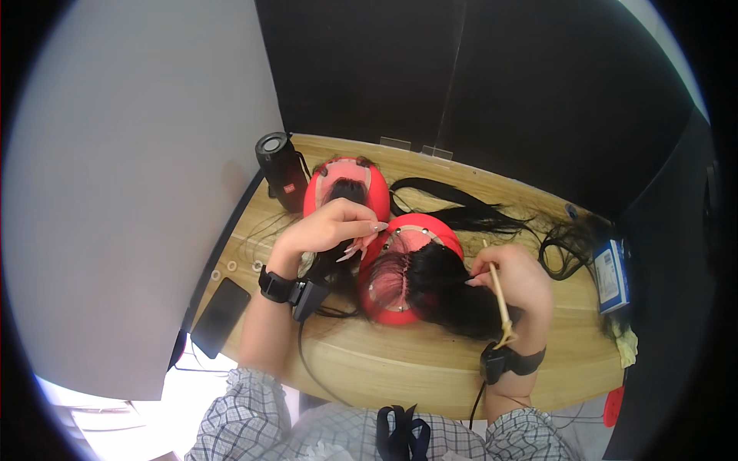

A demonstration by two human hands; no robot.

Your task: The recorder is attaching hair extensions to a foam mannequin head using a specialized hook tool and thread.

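A red dome-shaped wig block (396, 313) stands before me with a pale net cap pinned on it. Black hair (440, 276) is fastened to the cap and falls to the right. Over its upper left edge, my left hand (338, 230) pinches thumb and forefinger together; what they hold, if anything, is too fine to see. My right hand (516, 280), at the hair's right side, has a slim pale stick (498, 296) lying across it, while its fingertips are closed at the hair. Behind my left hand is a second red wig block (374, 184) with a cap and black hair.
A black cylindrical speaker (278, 173) stands at the back left. A dark phone (221, 317) and several small rings (232, 266) lie on the left of the wooden table (369, 361). Loose black hair (453, 207) lies behind; a blue-and-white box (612, 276) is at right. Panels enclose the table.
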